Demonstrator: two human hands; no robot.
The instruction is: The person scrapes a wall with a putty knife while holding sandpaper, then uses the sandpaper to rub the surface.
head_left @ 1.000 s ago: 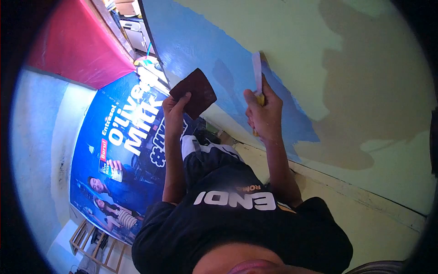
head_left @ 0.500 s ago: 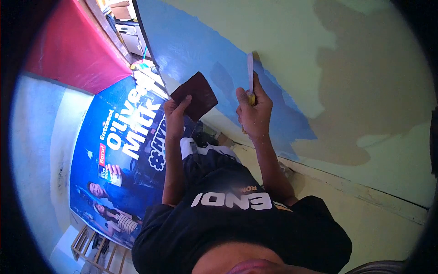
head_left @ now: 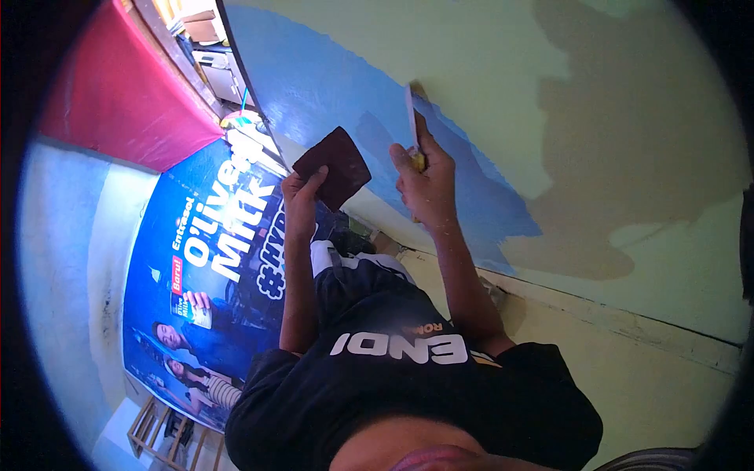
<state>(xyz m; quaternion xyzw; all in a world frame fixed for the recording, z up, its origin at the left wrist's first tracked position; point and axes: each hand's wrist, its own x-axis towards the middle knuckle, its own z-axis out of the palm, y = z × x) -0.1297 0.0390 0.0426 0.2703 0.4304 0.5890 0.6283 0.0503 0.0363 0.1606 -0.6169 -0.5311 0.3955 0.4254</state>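
My left hand (head_left: pixel 302 196) is closed on the edge of a dark maroon square sheet (head_left: pixel 336 166), thumb lying across its face. Pale smudges mark the sheet near its right side. In my right hand (head_left: pixel 430 184) is a putty knife (head_left: pixel 411 118), its yellow handle mostly hidden by the fingers. The thin blade points up, close against the wall (head_left: pixel 479 55). There, an irregular blue patch (head_left: pixel 306 71) borders a pale green surface. A darker blue shadow falls beside the blade.
A large blue printed banner (head_left: pixel 212 259) hangs to the left, below a red panel (head_left: pixel 133 94). A wooden rack (head_left: pixel 161 436) stands at the lower left. Along the wall's foot runs a pale skirting (head_left: pixel 628 318). Cluttered items (head_left: pixel 220 71) show beyond the wall's end.
My right hand has moved left with the putty knife, its blade shifting left and slightly up along the wall. My left hand and the maroon sheet stay nearly in place.
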